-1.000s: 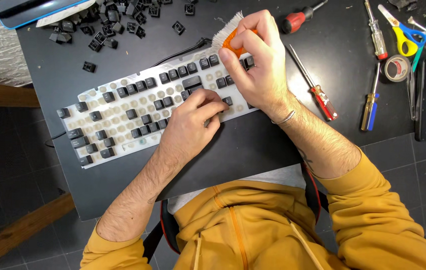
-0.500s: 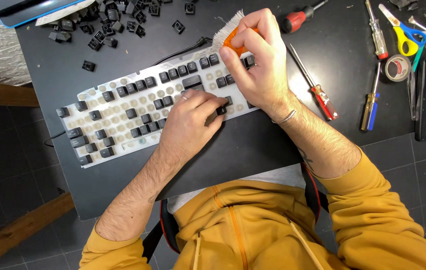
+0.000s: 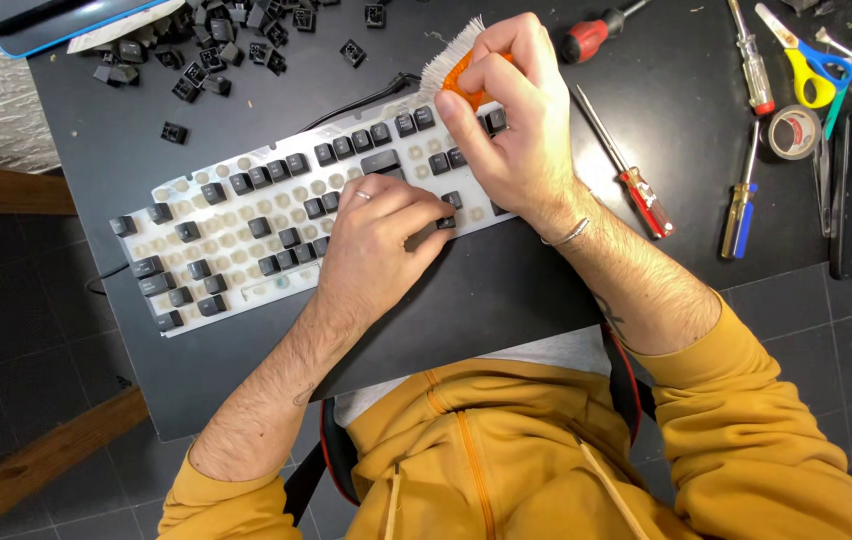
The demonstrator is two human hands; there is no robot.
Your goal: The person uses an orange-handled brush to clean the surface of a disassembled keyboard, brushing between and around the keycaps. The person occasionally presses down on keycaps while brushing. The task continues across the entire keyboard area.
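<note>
Both hands work over a white keyboard (image 3: 246,230) on the black table (image 3: 506,290). Nearer, the left hand (image 3: 376,245) lies curled on the keys, fingertips pinching a dark keycap (image 3: 443,222) that is half hidden. Beyond it, the right hand (image 3: 506,130) grips an orange brush (image 3: 451,68), its handle mostly covered, white bristles splayed. Many keys are missing, bare sockets showing. Loose keycaps (image 3: 216,50) lie further back, partly cut off
</note>
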